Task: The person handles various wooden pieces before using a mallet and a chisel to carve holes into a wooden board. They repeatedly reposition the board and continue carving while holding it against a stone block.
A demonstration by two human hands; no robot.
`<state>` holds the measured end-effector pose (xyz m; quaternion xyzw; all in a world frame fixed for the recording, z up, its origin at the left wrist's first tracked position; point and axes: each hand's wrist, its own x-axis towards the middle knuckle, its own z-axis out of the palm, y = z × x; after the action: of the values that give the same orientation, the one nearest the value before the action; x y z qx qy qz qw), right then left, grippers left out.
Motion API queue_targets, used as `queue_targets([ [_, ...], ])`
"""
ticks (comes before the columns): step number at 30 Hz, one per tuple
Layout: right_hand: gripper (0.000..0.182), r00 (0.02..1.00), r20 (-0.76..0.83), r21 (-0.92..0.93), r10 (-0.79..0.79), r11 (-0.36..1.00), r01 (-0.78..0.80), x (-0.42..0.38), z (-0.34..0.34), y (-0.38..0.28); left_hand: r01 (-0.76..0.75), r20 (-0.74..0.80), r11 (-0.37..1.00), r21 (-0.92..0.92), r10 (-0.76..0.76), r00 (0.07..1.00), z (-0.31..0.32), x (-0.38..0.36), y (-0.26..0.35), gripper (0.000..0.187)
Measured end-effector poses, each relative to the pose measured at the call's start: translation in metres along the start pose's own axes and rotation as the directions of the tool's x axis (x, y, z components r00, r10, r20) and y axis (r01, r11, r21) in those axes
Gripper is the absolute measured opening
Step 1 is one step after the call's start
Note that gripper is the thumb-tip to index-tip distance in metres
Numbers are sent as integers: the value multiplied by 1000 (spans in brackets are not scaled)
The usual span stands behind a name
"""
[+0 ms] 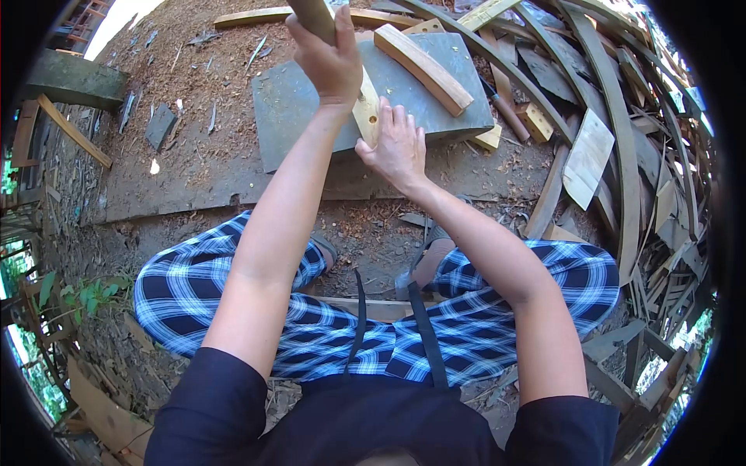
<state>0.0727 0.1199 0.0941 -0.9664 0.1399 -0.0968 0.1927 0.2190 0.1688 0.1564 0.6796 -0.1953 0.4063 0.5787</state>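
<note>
My left hand [330, 66] is raised at the top of the view, its fingers wrapped round a thick, round wooden handle [312, 17]. The handle's far end runs out of the picture. Below and to the right, my right hand [398, 147] presses on the near end of a pale wood piece [365, 109] with a small round hole, its thumb along the left side. That piece lies over a grey block [287, 116], partly covered by my left hand and wrist. Beyond my right hand, a squared wooden bar [423, 68] rests on the same block.
Wood offcuts and long curved strips [614, 116] pile up on the right. Near the block's right side lie a tool with a brown handle [509, 116] and a drilled wood block [535, 122]. Shavings cover the ground; a beam [78, 80] stands at left.
</note>
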Motion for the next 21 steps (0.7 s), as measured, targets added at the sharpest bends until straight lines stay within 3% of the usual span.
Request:
queue_targets([
  [4, 82, 1000, 0, 2, 4, 1000, -4, -2, -3, 1, 96, 121, 987, -131, -80, 989, -2, -4, 14, 38],
  [8, 83, 1000, 19, 4, -24, 1000, 24, 0, -5, 4, -41, 150, 991, -129, 60, 987, 5, -9, 25, 36],
  [12, 78, 994, 81, -8, -75, 997, 76, 17, -16, 19, -16, 176, 994, -109, 35, 984, 9, -8, 25, 35],
  [14, 72, 988, 29, -83, -152, 985, 154, 38, -39, 32, 40, 169, 994, -105, -22, 985, 6, -4, 25, 35],
  [17, 63, 992, -117, -248, -54, 968, 23, 69, -52, 60, 112, 140, 990, -87, -99, 985, 4, 3, 19, 37],
  [19, 62, 997, -76, -291, -28, 957, 5, 73, -45, 82, 179, 130, 981, -78, -168, 977, 3, 8, 17, 39],
  [21, 60, 999, -42, -336, -14, 942, -1, 82, -39, 98, 138, 113, 988, -68, -130, 985, 3, 9, 17, 38],
])
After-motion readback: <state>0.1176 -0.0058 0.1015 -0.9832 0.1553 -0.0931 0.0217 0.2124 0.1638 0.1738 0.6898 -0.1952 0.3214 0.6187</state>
